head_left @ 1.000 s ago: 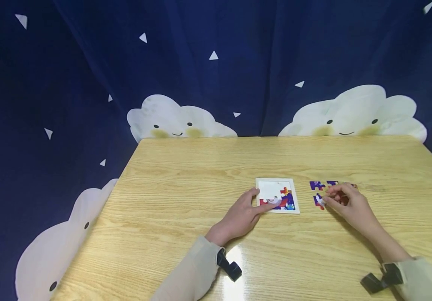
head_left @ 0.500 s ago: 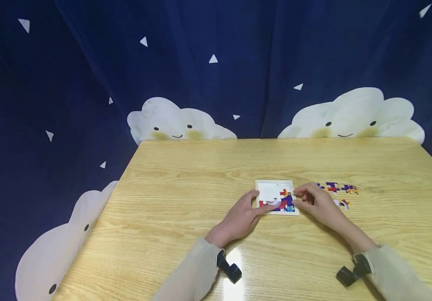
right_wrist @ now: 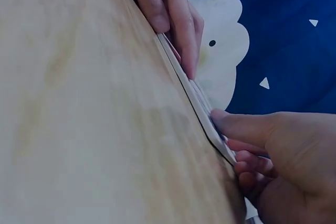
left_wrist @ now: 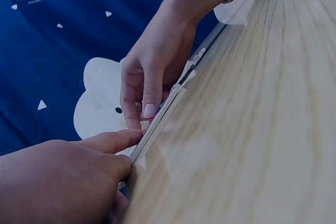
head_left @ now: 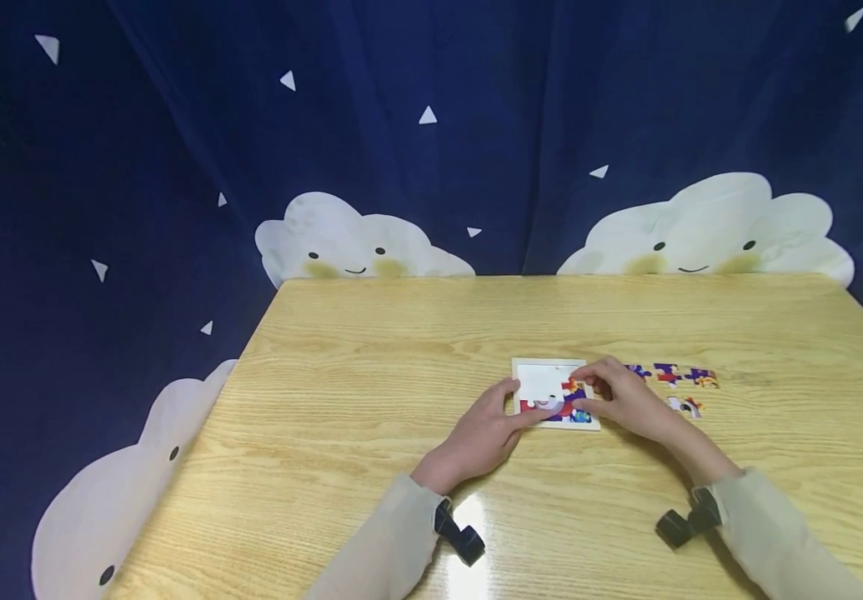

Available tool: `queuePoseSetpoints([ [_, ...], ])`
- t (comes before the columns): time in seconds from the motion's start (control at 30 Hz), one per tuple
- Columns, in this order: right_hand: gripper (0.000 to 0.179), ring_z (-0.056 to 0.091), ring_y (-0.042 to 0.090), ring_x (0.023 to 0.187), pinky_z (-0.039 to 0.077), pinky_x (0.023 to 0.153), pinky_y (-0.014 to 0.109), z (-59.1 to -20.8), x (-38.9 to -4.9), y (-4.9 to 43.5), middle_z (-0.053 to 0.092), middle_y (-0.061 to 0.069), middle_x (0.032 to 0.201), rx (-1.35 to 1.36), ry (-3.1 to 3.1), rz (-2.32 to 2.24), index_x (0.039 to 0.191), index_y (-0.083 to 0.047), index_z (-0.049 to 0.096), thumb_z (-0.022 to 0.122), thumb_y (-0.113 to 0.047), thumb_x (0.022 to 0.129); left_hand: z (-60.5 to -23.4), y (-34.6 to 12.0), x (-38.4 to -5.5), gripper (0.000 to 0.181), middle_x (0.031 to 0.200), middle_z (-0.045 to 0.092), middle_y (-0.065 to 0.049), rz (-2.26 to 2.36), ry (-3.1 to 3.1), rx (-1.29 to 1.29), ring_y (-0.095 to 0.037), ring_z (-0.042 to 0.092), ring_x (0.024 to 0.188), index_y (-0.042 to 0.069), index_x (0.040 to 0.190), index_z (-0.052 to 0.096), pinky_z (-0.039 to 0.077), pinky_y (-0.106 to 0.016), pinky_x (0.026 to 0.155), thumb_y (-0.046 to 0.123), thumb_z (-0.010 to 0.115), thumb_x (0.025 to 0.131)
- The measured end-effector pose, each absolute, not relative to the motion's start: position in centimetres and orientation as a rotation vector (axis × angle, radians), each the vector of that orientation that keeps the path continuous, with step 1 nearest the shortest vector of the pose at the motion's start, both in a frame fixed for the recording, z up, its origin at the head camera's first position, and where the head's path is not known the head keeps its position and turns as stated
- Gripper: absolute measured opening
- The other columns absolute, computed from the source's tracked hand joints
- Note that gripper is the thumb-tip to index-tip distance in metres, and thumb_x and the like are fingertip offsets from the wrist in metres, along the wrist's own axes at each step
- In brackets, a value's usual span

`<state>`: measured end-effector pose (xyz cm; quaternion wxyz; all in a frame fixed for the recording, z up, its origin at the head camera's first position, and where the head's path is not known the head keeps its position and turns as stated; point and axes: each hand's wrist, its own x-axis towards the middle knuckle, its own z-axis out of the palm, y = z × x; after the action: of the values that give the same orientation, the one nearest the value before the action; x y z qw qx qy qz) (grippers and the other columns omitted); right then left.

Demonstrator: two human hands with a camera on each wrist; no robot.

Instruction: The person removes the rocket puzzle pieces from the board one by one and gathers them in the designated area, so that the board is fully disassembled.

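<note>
A square white-rimmed puzzle tray (head_left: 549, 362) lies flat on the table. Several joined, brightly printed pieces (head_left: 568, 407) fill its lower and right parts, while the upper left shows bare white base. My left hand (head_left: 479, 429) grips the tray's left side, thumb across the lower pieces and fingers at the edge. Over the right side, my right hand (head_left: 629, 406) has thumb and fingers brought together on a puzzle piece, which the fingers mostly hide. In the right wrist view, my right thumb (right_wrist: 241, 127) lies close over the tray's edge.
To the right of the tray lie several loose puzzle pieces: a purple and red one (head_left: 667, 373), one with orange (head_left: 704, 377), and a white one (head_left: 686, 407) nearer me. Behind the wooden table (head_left: 401, 325) hangs a dark blue curtain (head_left: 371, 125) with clouds.
My right hand has moved left from the loose pieces to the tray's right side, taking the nearer left piece from the table. The left hand has stayed on the tray.
</note>
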<state>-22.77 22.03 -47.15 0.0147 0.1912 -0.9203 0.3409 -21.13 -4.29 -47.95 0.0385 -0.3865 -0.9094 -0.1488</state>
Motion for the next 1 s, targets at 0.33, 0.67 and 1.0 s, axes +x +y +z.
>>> queuePoseSetpoints([
  [0.33,0.039,0.041,0.018,0.088,0.039,0.066,0.02,-46.3,-22.9,22.0,0.049,0.012,0.103,0.617,-2.965,1.185,0.125,0.0,0.057,0.069,-0.016,0.092,-48.1,-4.2,-21.2,0.042,0.152,0.037,-0.02,-0.437,-2.794,-1.194,-0.029,0.037,0.143,0.044,0.141,0.049,0.036,-0.039,0.119,0.024,0.043,0.105],
  [0.67,0.042,0.04,0.014,0.086,0.039,0.067,0.02,-46.4,-23.0,21.7,0.046,0.008,0.098,0.671,-2.884,1.113,0.121,-0.001,0.05,0.073,-0.014,0.088,-48.1,-4.1,-21.2,0.04,0.15,0.039,-0.02,-0.436,-2.753,-1.193,-0.029,0.04,0.141,0.042,0.139,0.052,0.036,-0.039,0.119,0.025,0.042,0.105],
  [1.0,0.045,0.038,0.006,0.08,0.038,0.062,0.017,-47.4,-22.0,21.2,0.045,0.003,0.093,0.838,-2.642,0.923,0.12,-0.002,0.049,0.072,0.005,0.082,-48.3,-4.1,-21.2,0.041,0.148,0.041,-0.021,-0.412,-2.744,-1.188,-0.03,0.041,0.14,0.043,0.14,0.05,0.036,-0.039,0.119,0.024,0.044,0.105],
])
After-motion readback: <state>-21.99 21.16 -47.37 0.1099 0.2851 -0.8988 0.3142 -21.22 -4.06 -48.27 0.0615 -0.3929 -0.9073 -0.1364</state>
